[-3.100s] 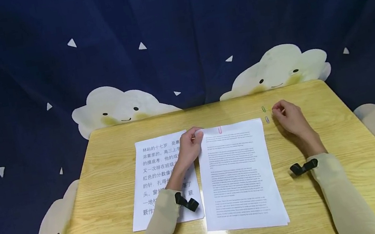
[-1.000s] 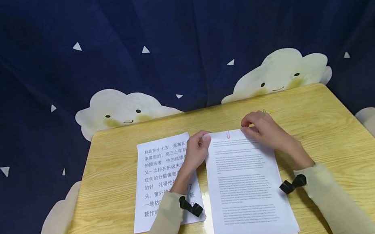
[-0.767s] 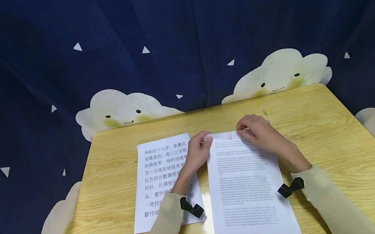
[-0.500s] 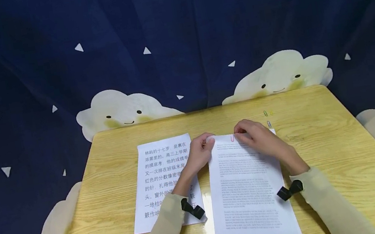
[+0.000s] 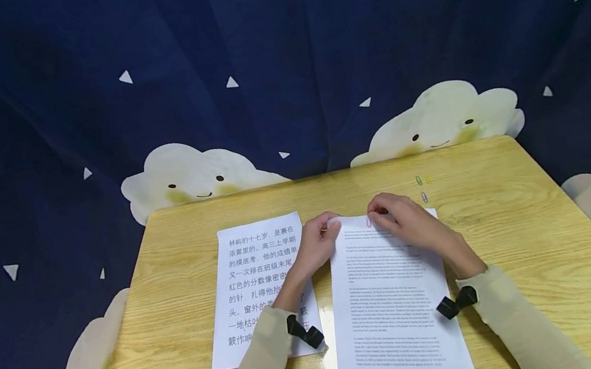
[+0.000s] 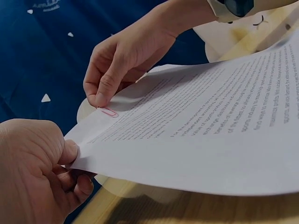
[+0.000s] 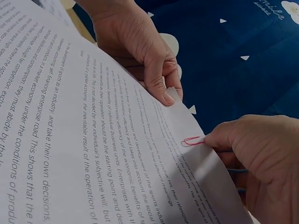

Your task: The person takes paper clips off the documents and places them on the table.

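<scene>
My left hand (image 5: 314, 247) pinched the top left corner of the stack of printed sheets (image 5: 391, 298), thumb on top and fingers (image 6: 77, 184) curled beneath, lifting that corner a little off the worktop (image 5: 513, 240). My right hand (image 5: 409, 228) had its thumb and forefinger closed at the stack's top edge, right beside the pink paper clip (image 5: 368, 222) that sat over that edge. Whether I held a second clip in those fingers (image 7: 219, 135) I could not tell. The stack lay in the middle of the worktop, slightly tilted. Left of it lay a single page with large Chinese characters (image 5: 255, 281), partly under my left forearm. Three loose paper clips (image 5: 422, 187) lay near the far right part.
</scene>
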`<state>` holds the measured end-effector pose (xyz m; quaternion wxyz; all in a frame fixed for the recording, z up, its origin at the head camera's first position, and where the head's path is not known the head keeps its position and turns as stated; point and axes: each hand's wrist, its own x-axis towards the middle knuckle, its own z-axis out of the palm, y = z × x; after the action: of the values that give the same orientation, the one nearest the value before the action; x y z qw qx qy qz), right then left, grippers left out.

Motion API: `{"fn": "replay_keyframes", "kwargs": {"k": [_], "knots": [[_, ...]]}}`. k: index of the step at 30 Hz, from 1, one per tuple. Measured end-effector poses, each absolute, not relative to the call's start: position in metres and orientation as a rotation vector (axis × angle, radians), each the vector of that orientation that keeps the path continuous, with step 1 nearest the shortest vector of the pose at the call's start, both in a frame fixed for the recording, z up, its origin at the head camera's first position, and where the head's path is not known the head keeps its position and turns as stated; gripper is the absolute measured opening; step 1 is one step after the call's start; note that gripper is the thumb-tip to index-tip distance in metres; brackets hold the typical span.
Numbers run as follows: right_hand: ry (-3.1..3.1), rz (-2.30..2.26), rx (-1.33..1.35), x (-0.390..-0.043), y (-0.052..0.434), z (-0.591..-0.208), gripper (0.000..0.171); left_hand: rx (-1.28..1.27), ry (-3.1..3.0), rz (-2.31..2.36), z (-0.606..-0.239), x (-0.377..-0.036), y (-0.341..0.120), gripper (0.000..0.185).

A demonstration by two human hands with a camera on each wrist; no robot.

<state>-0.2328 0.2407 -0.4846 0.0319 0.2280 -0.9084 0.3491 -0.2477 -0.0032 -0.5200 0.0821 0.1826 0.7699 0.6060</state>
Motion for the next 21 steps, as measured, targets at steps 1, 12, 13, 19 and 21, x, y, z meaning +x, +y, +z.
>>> {"fn": "replay_keyframes", "kwargs": {"k": [1,12,13,19,21], "knots": [[-2.799,1.077,0.702,-0.2327,0.2406,-0.4845,0.008,0.552,2.303,1.81,-0.5202,-0.2477,-0.0032,0.023],[-2.805,1.094,0.705,-0.2324,0.2399,-0.4845,0.006,0.58,2.307,1.804,-0.5224,-0.2488,-0.0021,0.023],[-2.805,1.095,0.704,-0.2323,0.2398,-0.4843,0.006,0.582,2.307,1.804,-0.5224,-0.2487,-0.0022,0.022],[-2.802,1.108,0.701,-0.2321,0.2397,-0.4841,0.007,0.589,2.31,1.8,-0.523,-0.2488,-0.003,0.023],[-2.797,1.109,0.709,-0.2324,0.2399,-0.4844,0.007,0.589,2.306,1.798,-0.523,-0.249,-0.0032,0.023]]}}
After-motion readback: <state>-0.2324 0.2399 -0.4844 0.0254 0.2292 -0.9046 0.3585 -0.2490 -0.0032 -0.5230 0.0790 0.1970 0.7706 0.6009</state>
